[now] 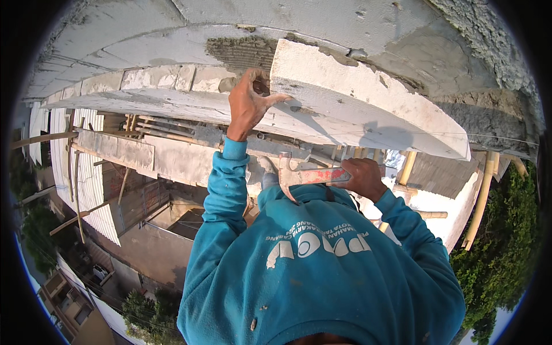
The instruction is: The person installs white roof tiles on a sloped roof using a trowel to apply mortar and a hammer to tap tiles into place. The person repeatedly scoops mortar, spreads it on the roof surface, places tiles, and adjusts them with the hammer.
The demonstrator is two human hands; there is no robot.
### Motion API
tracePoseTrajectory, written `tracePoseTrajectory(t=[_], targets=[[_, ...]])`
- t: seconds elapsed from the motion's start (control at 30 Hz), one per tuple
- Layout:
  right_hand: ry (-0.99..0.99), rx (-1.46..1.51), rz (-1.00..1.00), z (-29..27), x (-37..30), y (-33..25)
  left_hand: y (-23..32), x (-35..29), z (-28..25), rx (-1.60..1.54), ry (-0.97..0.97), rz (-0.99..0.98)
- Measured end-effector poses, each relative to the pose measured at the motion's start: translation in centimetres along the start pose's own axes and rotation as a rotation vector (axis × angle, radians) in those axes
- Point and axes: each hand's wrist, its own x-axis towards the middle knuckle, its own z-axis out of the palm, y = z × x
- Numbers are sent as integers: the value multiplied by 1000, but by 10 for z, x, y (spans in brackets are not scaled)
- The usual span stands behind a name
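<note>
My left hand [248,103] is raised to the left end of a large white lightweight block [345,75]. Its fingers curl at the block's end, and the thumb lies along the lower front edge. The block sits along the wall top and juts out past the course beside it. A claw hammer [313,176] with a worn red-and-grey handle is in my right hand [365,177], held level in front of my body below the block. The hammer head points left, its claw curving toward my shirt. Grey ridged mortar [241,52] shows on the wall just left of the block.
A grey block wall [144,46] curves across the top. Below it run scaffold planks [178,158] and bamboo poles [480,201]. Corrugated sheets [89,172] and a building lie far below on the left; green trees [494,259] stand at right. A thin string [500,139] crosses near the block.
</note>
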Motion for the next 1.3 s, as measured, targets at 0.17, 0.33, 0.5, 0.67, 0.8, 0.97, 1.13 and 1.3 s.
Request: tracePoseTrajectory(t=[0.17,0.33,0.5,0.67,0.8,0.97,1.13,1.3], targets=[[27,-91,278,3,22,25,1,3,-3,-12,30,6],[-32,-10,248,13,7,2,0,-2,-1,-4,0,-76],[-17,4,14,9,13,18,-2,3,-2,-8,38,-19],[43,-94,283,12,39,11,-6,5,-2,14,26,-22],[129,79,65,20,19,-3,-5,6,-3,-4,29,-17],[-24,-118,251,6,42,29,0,3,-5,8,-9,-76],[201,-50,174,27,23,5,-9,2,3,-38,-7,-89],[103,-19,-4,8,18,34,-5,0,-2,8,2,-102]])
